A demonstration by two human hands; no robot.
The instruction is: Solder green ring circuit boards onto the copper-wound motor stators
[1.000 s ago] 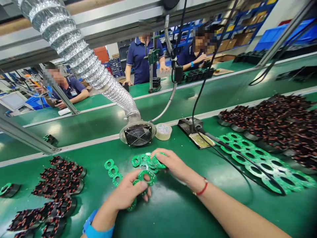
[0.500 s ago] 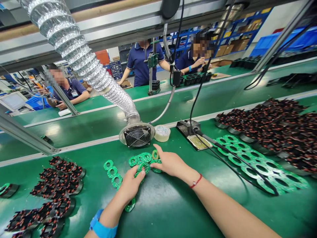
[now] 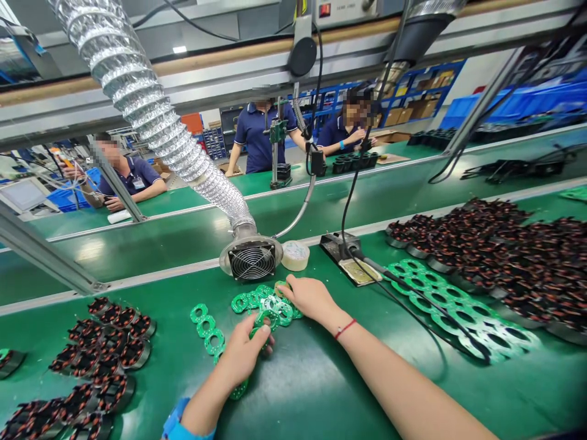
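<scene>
My left hand [image 3: 244,349] is closed around a green ring-shaped circuit board [image 3: 267,318], thumb on top and fingers beneath. Beyond it, my right hand [image 3: 314,298] pinches a yellowish ring [image 3: 279,287] at the edge of a loose cluster of similar boards [image 3: 253,298]. Its fingertips partly cover that ring. To the left of my left hand runs a chain of green ring boards [image 3: 206,326], partly hidden behind my wrist. Another ring board [image 3: 239,389] shows below that forearm.
A fan on a foil duct [image 3: 255,261] stands behind the boards, beside a tape roll [image 3: 295,256]. A soldering iron [image 3: 380,269] and its cable cross a green board panel [image 3: 428,287]. Copper-wound motor cores [image 3: 486,250] fill the right; more cores [image 3: 112,336] sit left. Co-workers sit and stand opposite.
My right hand has moved from the boards beside my left hand to the yellowish ring and closed on it. My left hand keeps its board. The camera view has shifted slightly.
</scene>
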